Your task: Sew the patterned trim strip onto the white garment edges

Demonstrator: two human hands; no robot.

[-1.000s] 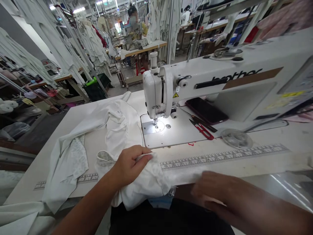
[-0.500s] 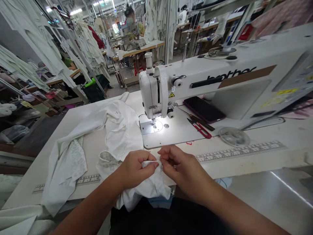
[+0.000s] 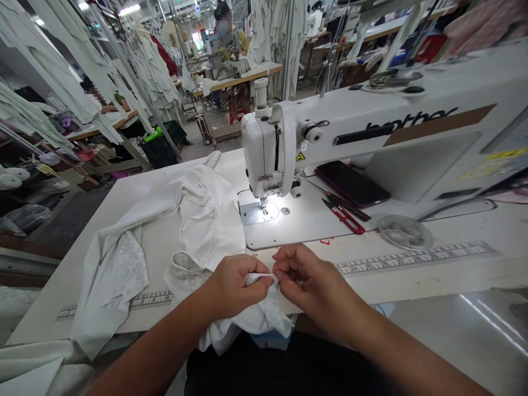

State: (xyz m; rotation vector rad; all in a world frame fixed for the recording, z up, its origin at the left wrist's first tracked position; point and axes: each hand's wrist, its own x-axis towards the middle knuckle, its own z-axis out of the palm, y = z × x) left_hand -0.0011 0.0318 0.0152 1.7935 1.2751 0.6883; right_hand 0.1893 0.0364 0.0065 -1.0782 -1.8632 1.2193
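A white garment (image 3: 202,220) spreads over the left side of the sewing table and hangs over its front edge. My left hand (image 3: 239,286) pinches a folded edge of that garment between thumb and forefinger. Right beside it, my right hand (image 3: 303,275) has thumb and fingertips closed at the end of the same edge. Whether it grips cloth or something small such as a thread is hidden by the fingers. Beyond both hands stands a white sewing machine (image 3: 268,154), its lamp lighting the needle plate (image 3: 258,213), where no cloth lies under the needle.
Right of the needle lie red thread snips (image 3: 344,216), a dark pointed tool (image 3: 348,206), a phone (image 3: 352,181) and a round clear dish (image 3: 404,232). A printed ruler (image 3: 416,257) runs along the front. Behind are hanging white garments (image 3: 154,82) and a co-worker (image 3: 223,27) at another machine.
The camera view has shifted slightly, so the machine appears a little farther right. Both hands keep their pinch on the garment edge, nearly in the same place.
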